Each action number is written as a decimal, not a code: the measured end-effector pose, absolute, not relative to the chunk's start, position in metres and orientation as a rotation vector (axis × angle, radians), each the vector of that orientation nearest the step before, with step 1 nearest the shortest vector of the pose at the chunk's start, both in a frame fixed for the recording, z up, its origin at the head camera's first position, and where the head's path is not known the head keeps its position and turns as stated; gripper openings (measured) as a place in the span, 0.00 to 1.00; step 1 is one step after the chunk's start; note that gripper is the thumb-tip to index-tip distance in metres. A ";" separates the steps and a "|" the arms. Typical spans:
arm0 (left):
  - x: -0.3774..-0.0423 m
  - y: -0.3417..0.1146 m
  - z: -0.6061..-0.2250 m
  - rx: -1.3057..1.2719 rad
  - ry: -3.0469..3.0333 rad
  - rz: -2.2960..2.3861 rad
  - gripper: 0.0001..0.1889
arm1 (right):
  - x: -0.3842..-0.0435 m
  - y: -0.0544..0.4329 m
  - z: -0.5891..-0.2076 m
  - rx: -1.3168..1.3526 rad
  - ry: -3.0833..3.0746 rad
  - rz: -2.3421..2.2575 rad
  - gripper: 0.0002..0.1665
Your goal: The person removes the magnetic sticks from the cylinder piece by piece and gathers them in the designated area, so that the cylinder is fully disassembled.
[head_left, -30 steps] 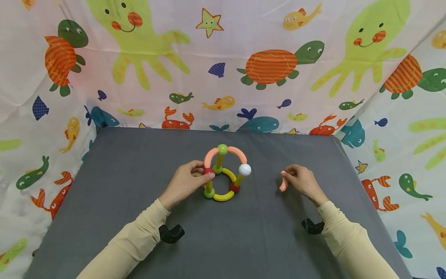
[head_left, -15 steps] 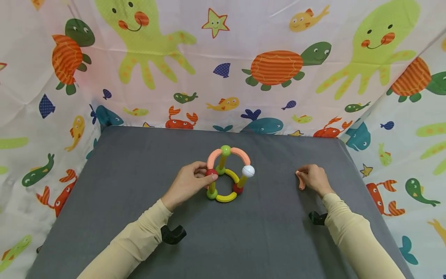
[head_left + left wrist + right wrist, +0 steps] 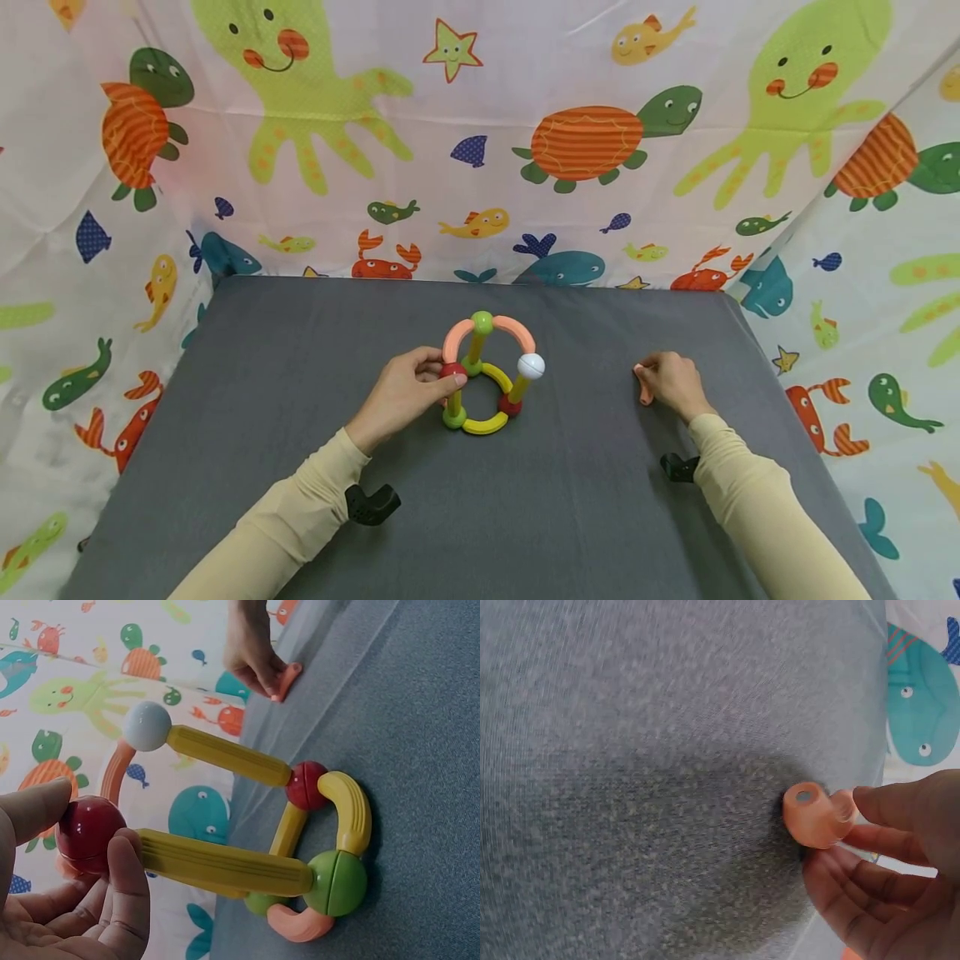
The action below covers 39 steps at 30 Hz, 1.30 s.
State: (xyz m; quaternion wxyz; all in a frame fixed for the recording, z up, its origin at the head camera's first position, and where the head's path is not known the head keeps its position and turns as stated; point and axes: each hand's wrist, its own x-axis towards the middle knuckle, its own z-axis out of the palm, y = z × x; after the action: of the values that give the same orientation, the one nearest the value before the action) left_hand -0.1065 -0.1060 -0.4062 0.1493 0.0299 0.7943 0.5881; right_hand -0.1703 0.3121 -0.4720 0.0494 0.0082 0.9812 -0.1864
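Observation:
Near the middle of the table stands a frame built of coloured balls and rods. My left hand pinches its upper red ball between thumb and fingers. Curved salmon rods link that ball, a green ball and a white ball on top. Straight yellow rods run down to a lower ring with a green ball, a red ball and curved yellow rods. Off to the right, my right hand pinches a loose curved salmon rod low over the table; its end shows a small metal disc.
A dark grey cloth covers the table. Behind and at both sides hangs a white curtain printed with sea animals. Each wrist wears a black device, one on the left and one on the right.
My right hand has moved right with the curved salmon rod, away from the frame, and then stayed almost still. My left hand keeps its hold on the red ball.

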 end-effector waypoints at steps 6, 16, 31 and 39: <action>-0.108 -0.105 -0.407 0.097 2.217 1.730 0.26 | -0.160 0.293 -0.453 -0.046 3.110 -0.663 0.18; -0.134 -0.115 -0.408 0.079 2.336 1.726 0.19 | -0.093 0.176 -0.395 -0.483 2.753 -1.102 0.07; -0.188 -0.093 -0.434 0.542 2.360 1.436 0.29 | -0.086 0.078 -0.436 -0.619 2.733 -1.333 0.29; -0.191 -0.092 -0.442 0.588 2.367 1.484 0.25 | -0.089 0.069 -0.443 -0.578 2.695 -1.373 0.18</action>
State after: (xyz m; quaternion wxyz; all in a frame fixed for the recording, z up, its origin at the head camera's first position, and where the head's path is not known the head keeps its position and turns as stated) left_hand -0.1911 -0.0923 -0.4416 0.1431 0.2037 0.8206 0.5144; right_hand -0.0886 0.0688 -0.4431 0.0309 -0.1876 0.8747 -0.4457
